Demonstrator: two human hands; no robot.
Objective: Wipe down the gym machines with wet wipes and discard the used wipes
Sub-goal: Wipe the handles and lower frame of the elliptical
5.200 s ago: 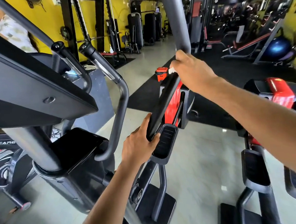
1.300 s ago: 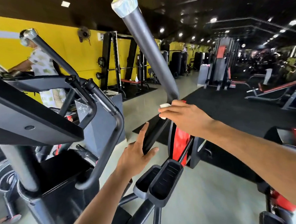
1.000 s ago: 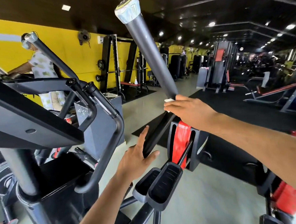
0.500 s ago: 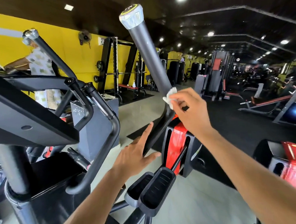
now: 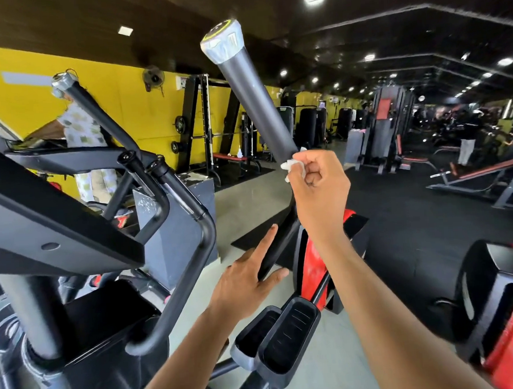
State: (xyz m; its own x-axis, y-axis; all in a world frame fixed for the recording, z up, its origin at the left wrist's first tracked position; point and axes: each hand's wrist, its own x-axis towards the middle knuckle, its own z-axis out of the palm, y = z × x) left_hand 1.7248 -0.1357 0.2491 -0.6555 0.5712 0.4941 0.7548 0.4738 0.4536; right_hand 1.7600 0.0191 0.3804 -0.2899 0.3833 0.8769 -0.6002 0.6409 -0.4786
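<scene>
White wet wipe [image 5: 289, 166], bunched small, pinched between thumb and curled fingers of my right hand [image 5: 319, 187], just at the lower end of the grey handlebar [image 5: 254, 99]. Limp and damp by the look of it; likely light, no stiffness, so I judge it needs folding round the bar to get pressure. Left hand [image 5: 248, 282] lies flat-fingered against the black lower arm [image 5: 275, 247] of the machine, index straight, thumb spread, gripping nothing. Bar looks smooth, rigid, probably slick once wet. Its plastic-wrapped cap [image 5: 223, 43] stands well above my right hand, not yet reached.
</scene>
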